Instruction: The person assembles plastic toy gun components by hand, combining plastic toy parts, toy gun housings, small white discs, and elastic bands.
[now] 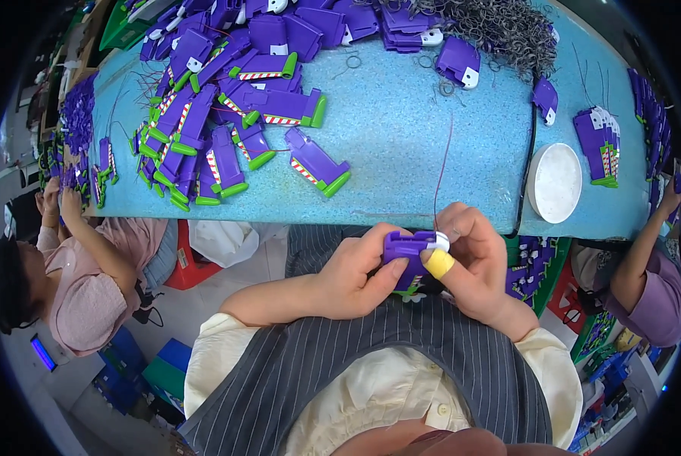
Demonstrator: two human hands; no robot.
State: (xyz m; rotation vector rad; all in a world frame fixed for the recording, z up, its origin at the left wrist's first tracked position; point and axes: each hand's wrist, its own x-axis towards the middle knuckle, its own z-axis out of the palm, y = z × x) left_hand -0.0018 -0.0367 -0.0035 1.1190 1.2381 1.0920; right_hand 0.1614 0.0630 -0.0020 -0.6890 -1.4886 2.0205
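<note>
Just off the table's near edge, my left hand (353, 275) grips a purple plastic part (410, 246), its thumb laid along the near side. White plastic (438, 242) forms the part's right end, and a bit of green shows lower down. My right hand (477, 262) is closed at that white end, a yellow wrap (439, 264) around its thumb. From there a thin dark red wire (442, 171) rises over the table. What the right fingertips pinch is hidden. Beyond my left hand lies a similar purple part (314, 162) with a green end and a red-and-white striped edge.
Many such parts are heaped at the far left of the blue table (401, 167). A tangle of dark wire rings (492, 34) lies at the back right. To the right stand a white round dish (555, 182) and a black cable (530, 144). Co-workers sit at both sides.
</note>
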